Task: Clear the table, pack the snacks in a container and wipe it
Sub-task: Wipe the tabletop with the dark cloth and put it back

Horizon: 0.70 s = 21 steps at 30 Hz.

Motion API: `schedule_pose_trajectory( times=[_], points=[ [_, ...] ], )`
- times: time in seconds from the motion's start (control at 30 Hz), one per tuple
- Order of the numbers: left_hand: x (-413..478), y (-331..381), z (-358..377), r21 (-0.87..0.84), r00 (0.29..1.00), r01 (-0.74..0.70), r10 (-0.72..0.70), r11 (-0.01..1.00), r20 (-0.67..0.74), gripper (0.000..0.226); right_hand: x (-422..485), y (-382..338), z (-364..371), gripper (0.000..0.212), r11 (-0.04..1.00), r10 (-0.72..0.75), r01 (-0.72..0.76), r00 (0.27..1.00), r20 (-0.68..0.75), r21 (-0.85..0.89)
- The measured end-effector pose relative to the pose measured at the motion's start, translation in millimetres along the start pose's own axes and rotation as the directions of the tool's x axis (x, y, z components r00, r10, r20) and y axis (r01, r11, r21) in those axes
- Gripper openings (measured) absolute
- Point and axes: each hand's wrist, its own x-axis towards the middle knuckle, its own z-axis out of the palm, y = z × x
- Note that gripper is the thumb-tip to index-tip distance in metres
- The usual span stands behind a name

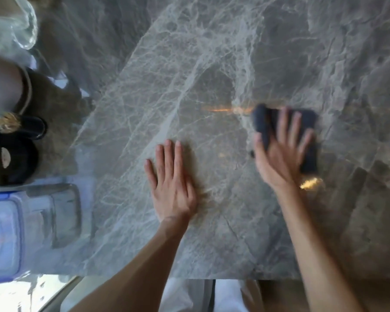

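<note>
A grey marble table [212, 64] fills the view. My right hand [282, 152] presses flat on a dark blue cloth [263, 122] at the middle right of the table, fingers spread over it; both are motion-blurred. My left hand [171, 181] lies flat on the bare marble to the left of it, fingers apart, holding nothing. A clear plastic container with a blue-rimmed lid [5, 235] stands at the table's left edge, near the front.
Along the left edge stand a dark round dish [16, 158], a dark object with a gold piece [32, 124] and a clear glass item [20, 25] at the far corner. The table's front edge [234, 278] runs just below my forearms.
</note>
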Motion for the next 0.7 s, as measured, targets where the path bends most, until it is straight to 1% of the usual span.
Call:
schedule_pose_trajectory(
  times=[0.03,0.07,0.1,0.13,0.17,0.2,0.23,0.27,0.3,0.33,0.37,0.4,0.43,0.47,0.5,0.53,0.57,0.6,0.63,0.67,0.7],
  points=[
    [-0.4,0.7,-0.5,-0.005,1.000,0.000,0.000,1.000,0.001,0.071,-3.7,-22.9,4.4,0.066,0.993,-0.118,0.118,0.993,0.005,-0.011],
    [-0.8,1.3,-1.1,-0.014,1.000,-0.001,0.001,1.000,0.003,0.069,-21.2,-36.7,8.7,0.063,0.964,-0.263,0.264,0.964,0.029,-0.034],
    [-1.7,1.3,-2.0,-0.023,1.000,-0.001,0.001,1.000,0.004,0.068,-50.3,-37.0,15.0,0.061,0.910,-0.408,0.411,0.911,0.062,-0.053],
    [-2.5,1.2,-2.7,-0.028,1.000,-0.002,0.002,1.000,0.002,0.068,-84.5,-25.5,16.9,0.061,0.854,-0.509,0.516,0.855,0.105,-0.062],
    [-2.6,1.2,-2.5,-0.025,1.000,-0.001,0.001,1.000,-0.001,0.067,-113.4,-2.2,14.9,0.062,0.823,-0.551,0.564,0.822,0.145,-0.065],
    [-2.2,0.9,-1.8,-0.018,1.000,0.001,0.000,1.000,0.004,0.068,-127.7,28.1,9.8,0.063,0.827,-0.544,0.559,0.823,0.164,-0.064],
    [-1.9,0.8,-1.1,-0.006,1.000,-0.001,0.001,1.000,0.012,0.069,-124.8,60.2,3.2,0.064,0.859,-0.495,0.508,0.855,0.156,-0.059],
    [-2.0,1.0,-0.8,0.008,1.000,-0.002,0.002,1.000,0.015,0.070,-104.9,86.2,-4.4,0.066,0.920,-0.382,0.390,0.914,0.141,-0.035],
    [-1.3,1.5,-0.3,0.020,1.000,0.000,0.000,1.000,0.012,0.072,-73.9,100.5,-10.9,0.067,0.975,-0.219,0.222,0.970,0.107,-0.011],
    [-0.3,1.6,-0.4,0.028,1.000,0.005,-0.005,1.000,0.014,0.073,-36.3,101.4,-15.9,0.066,0.999,-0.050,0.050,0.996,0.068,0.004],
    [-0.2,1.5,-0.9,0.027,1.000,0.010,-0.010,1.000,0.024,0.074,2.3,89.5,-18.3,0.066,0.997,0.075,-0.076,0.997,0.006,0.026],
    [-0.9,1.6,-1.6,0.023,0.999,0.011,-0.011,1.000,0.031,0.074,34.3,64.1,-19.0,0.069,0.990,0.131,-0.130,0.991,-0.026,0.053],
    [-1.9,2.5,-3.2,0.021,0.999,0.009,-0.009,1.000,0.034,0.075,51.4,30.5,-15.1,0.070,0.994,0.091,-0.088,0.995,-0.039,0.069],
    [-2.6,3.7,-4.9,0.018,0.999,0.008,-0.008,1.000,0.037,0.074,50.8,-4.7,-8.2,0.067,0.998,-0.013,0.017,0.997,-0.071,0.066],
    [-2.4,4.6,-6.5,0.010,0.999,0.006,-0.006,1.000,0.044,0.073,31.0,-32.6,-0.3,0.064,0.986,-0.160,0.163,0.983,-0.086,0.032],
    [-2.4,5.2,-7.9,0.002,0.999,0.003,-0.003,1.000,0.051,0.072,-3.7,-47.7,7.1,0.061,0.941,-0.337,0.336,0.940,-0.054,-0.025],
    [-3.1,5.3,-8.8,-0.003,0.999,0.003,-0.003,1.000,0.051,0.070,-43.4,-48.4,12.0,0.060,0.861,-0.505,0.505,0.863,0.017,-0.058],
    [-2.8,5.4,-8.5,-0.004,0.999,0.003,-0.002,1.000,0.047,0.069,-79.8,-32.9,12.9,0.061,0.800,-0.591,0.598,0.799,0.106,-0.050],
    [-1.9,5.4,-7.0,-0.001,0.999,0.004,-0.004,1.000,0.045,0.070,-103.6,-5.0,8.3,0.062,0.771,-0.620,0.635,0.766,0.171,-0.046],
    [-1.2,4.4,-5.3,0.006,0.999,0.004,-0.005,1.000,0.046,0.072,-108.1,28.2,0.2,0.062,0.771,-0.613,0.634,0.761,0.212,-0.049],
    [-1.0,2.5,-3.9,0.016,0.999,0.002,-0.003,1.000,0.046,0.075,-93.8,59.4,-7.0,0.062,0.812,-0.561,0.581,0.803,0.201,-0.059]
  ],
)
